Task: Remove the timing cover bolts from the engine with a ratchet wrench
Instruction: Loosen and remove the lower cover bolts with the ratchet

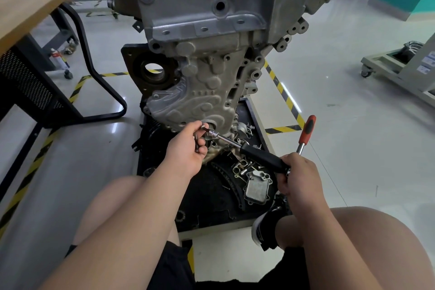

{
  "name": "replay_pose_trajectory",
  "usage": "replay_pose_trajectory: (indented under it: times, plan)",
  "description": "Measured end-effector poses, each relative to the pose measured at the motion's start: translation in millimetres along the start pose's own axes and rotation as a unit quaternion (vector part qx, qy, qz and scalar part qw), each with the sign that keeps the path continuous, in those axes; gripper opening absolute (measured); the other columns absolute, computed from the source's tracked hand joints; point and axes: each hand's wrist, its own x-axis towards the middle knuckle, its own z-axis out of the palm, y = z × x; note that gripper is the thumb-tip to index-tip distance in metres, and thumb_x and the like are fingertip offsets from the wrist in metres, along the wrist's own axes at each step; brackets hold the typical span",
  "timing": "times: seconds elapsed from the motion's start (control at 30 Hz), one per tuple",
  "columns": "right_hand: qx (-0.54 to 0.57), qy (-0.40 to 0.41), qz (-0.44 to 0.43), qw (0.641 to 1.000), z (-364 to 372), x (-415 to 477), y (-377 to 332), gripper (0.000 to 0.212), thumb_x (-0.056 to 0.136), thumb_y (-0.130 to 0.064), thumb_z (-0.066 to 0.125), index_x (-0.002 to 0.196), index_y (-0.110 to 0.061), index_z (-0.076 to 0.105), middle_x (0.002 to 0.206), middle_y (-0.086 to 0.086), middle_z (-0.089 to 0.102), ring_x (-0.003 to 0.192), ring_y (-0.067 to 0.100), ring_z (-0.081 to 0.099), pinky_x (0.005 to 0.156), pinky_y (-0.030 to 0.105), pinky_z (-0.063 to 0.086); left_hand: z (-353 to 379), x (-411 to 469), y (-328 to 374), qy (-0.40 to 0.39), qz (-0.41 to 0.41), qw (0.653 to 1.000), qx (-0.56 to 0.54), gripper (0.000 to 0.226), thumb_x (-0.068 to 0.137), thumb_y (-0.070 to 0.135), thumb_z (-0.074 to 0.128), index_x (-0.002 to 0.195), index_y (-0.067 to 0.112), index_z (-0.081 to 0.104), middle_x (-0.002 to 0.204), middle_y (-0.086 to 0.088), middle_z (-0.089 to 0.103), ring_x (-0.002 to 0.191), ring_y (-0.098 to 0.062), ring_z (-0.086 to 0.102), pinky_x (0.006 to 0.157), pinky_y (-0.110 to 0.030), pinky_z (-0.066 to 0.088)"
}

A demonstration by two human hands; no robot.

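The left hand was up at the bottom edge of the timing cover, thumb and forefinger pinched together right at the socket, and the other fingers were curled round loose bolts kept in the palm. Whether the fingertips held another bolt at the socket, I couldn't tell. The right hand sat lower and nearer the person's body, fingers wrapped tight round the end of the black-handled wrench. Its chrome shaft ran up and across to the left hand's fingertips. That same right hand had a second tool in it too: a red-handled ratchet, which stuck up and away from the knuckles. The engine stood upright beyond both hands, the cover on the face turned toward them. Under the hands lay a black tray, with a finned metal part just below the right hand among small loose pieces. A wooden table stood well off beyond the left hand.
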Motion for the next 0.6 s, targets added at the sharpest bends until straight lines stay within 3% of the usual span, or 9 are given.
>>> replay_pose_trajectory:
  times: [0.13, 0.23, 0.37, 0.5, 0.6]
  plan:
    - [-0.007, 0.007, -0.006, 1.0, 1.3, -1.2, 3.5, 0.012, 0.084, -0.014, 0.046, 0.074, -0.008, 0.045, 0.045, -0.002, 0.035, 0.035, 0.01, 0.033, 0.035, 0.019, 0.026, 1.5, 3.7, -3.1, 0.012, 0.03, 0.999, 0.021, 0.015, 0.093, 0.014, 0.061, 0.078, 0.015, 0.065, 0.07, 0.004, 0.068, 0.044, -0.004, 0.041, 0.036, -0.015, 0.029]
    - [-0.023, 0.011, -0.024, 0.999, 3.4, -4.6, 6.7, 0.016, 0.073, -0.026, 0.05, 0.07, -0.01, 0.046, 0.042, -0.009, 0.035, 0.048, 0.016, 0.036, 0.044, 0.025, 0.028, 6.2, 6.0, -5.7, 0.025, 0.048, 0.998, 0.034, 0.016, 0.093, 0.01, 0.06, 0.078, 0.014, 0.064, 0.067, 0.005, 0.066, 0.044, -0.003, 0.041, 0.037, -0.014, 0.03]
    - [-0.031, 0.033, -0.044, 0.998, 0.9, -8.1, 8.1, 0.019, 0.064, -0.03, 0.048, 0.071, -0.012, 0.048, 0.046, -0.007, 0.034, 0.056, 0.018, 0.035, 0.047, 0.027, 0.028, 11.4, 6.2, -6.0, -0.014, 0.01, 1.0, 0.015, 0.023, 0.096, 0.01, 0.054, 0.074, 0.013, 0.061, 0.068, 0.006, 0.058, 0.042, -0.001, 0.04, 0.038, -0.013, 0.03]
    - [-0.034, 0.054, -0.061, 0.996, -5.2, -9.7, 9.1, 0.018, 0.065, -0.031, 0.047, 0.072, -0.014, 0.049, 0.055, 0.006, 0.034, 0.051, 0.017, 0.03, 0.039, 0.024, 0.025, 17.1, 3.5, -4.5, -0.067, -0.034, 0.997, -0.022, 0.017, 0.097, 0.012, 0.055, 0.083, 0.017, 0.063, 0.072, 0.006, 0.065, 0.045, -0.001, 0.043, 0.041, -0.013, 0.033]
    - [0.008, 0.063, -0.006, 0.998, -7.3, -12.2, 9.9, 0.016, 0.072, -0.027, 0.048, 0.07, -0.011, 0.045, 0.048, 0.002, 0.037, 0.039, 0.015, 0.031, 0.036, 0.022, 0.026, 27.0, 2.7, -7.4, -0.078, -0.038, 0.996, -0.022, 0.013, 0.096, 0.01, 0.055, 0.09, 0.019, 0.063, 0.076, 0.006, 0.065, 0.044, 0.0, 0.043, 0.041, -0.012, 0.032]
